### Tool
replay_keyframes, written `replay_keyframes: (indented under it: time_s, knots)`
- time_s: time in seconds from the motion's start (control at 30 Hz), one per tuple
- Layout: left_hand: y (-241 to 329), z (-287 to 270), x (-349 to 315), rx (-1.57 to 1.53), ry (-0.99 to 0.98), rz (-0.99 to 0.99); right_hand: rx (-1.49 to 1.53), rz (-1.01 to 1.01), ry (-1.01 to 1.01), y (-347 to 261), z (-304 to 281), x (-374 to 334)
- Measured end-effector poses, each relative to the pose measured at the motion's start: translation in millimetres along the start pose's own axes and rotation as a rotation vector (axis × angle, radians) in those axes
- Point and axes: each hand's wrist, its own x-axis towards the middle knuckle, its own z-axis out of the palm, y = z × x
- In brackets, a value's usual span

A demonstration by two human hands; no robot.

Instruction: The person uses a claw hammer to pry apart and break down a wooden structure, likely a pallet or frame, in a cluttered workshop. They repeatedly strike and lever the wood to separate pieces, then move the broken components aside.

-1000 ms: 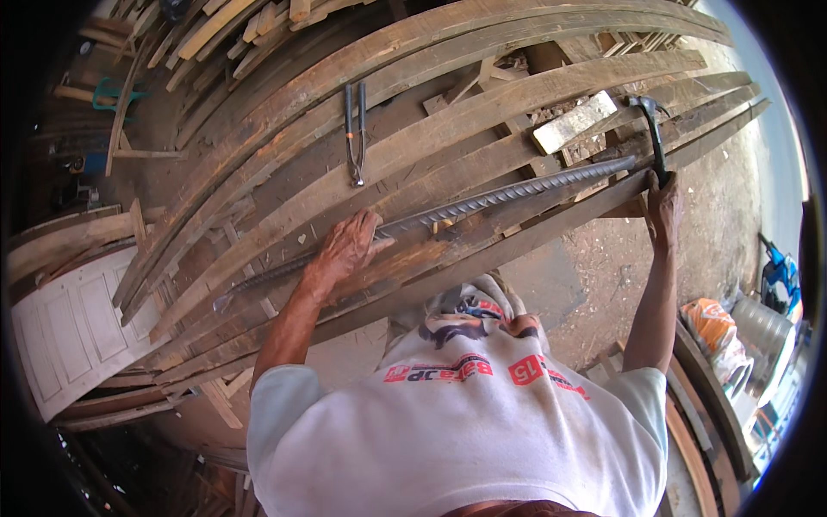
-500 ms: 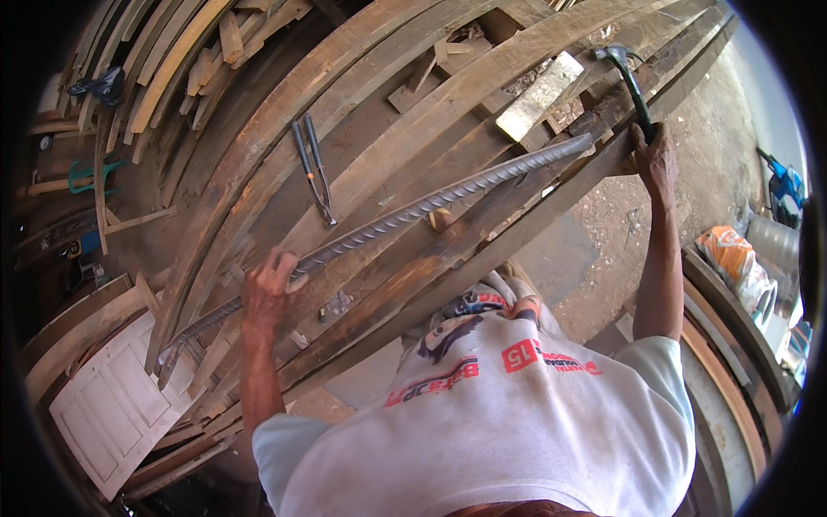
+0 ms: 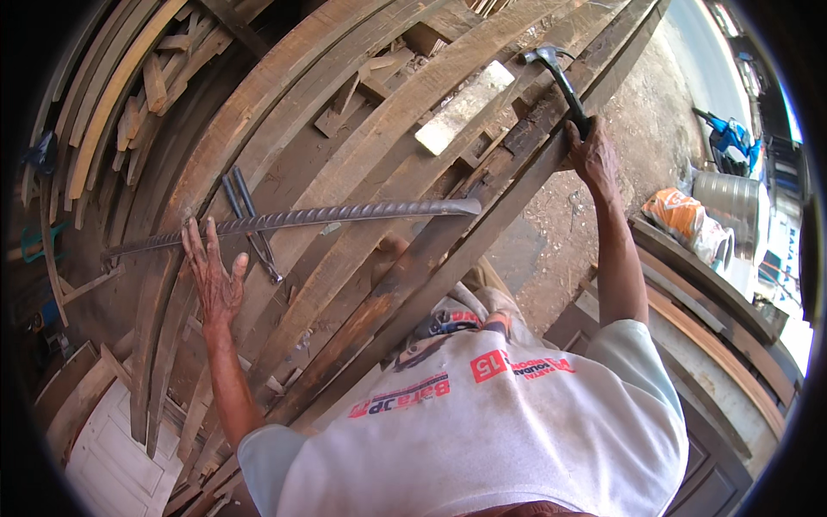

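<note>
A long ribbed steel bar (image 3: 345,214) lies slantwise over the wooden beams, passing over the handles of a pair of pincers (image 3: 250,226). My left hand (image 3: 215,280) is open beside the bar, its fingers spread and the fingertips at the bar's near edge. Whether they press on it I cannot tell. Off to the right, my right hand (image 3: 594,155) is closed round the dark handle of a claw hammer (image 3: 560,82). The hammer's head rests on or just over a beam, beside a pale, light-coloured block (image 3: 465,108).
Long curved beams (image 3: 362,172) run from lower left to upper right in front of me. More planks (image 3: 112,86) are stacked at the far left. A white panelled door (image 3: 121,448) lies at lower left. An orange and white sack (image 3: 680,220) and a metal drum (image 3: 732,207) stand at right.
The steel bar has shifted left and away from me, now crossing over the pincers. My left hand has loosened from round it and spread its fingers. The right hand still holds the hammer.
</note>
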Motion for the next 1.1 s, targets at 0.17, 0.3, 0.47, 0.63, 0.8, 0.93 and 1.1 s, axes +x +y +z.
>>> replay_keyframes:
  time_s: [0.17, 0.3, 0.47, 0.63, 0.8, 0.93, 1.1]
  knots:
    - [23.9, 24.1, 10.0, -0.015, 0.085, -0.084, 0.025, 0.009, -0.010, 1.8, -1.4, 3.2]
    - [46.2, 17.9, 1.2, 0.049, 0.148, -0.184, 0.109, -0.028, 0.048, 8.0, 3.5, 7.6]
    - [225.9, -2.3, -40.2, -0.331, 0.239, 0.002, 0.253, -0.099, 0.048, 23.5, 8.6, 7.8]
    - [370.7, 22.0, -85.6, -0.467, -0.021, 0.020, 0.528, -0.106, 0.052, 37.4, 14.5, 10.6]
    - [400.8, 69.4, -87.3, -0.338, 0.142, -0.055, 0.827, -0.099, -0.094, 67.0, -19.5, -23.7]
    - [406.8, 85.2, -74.4, -0.219, 0.183, -0.127, 0.840, -0.193, -0.104, 105.5, -3.5, -77.6]
    - [400.6, 95.5, -78.1, -0.215, 0.301, -0.098, 0.598, -0.273, -0.503, 118.8, -1.5, -106.9]
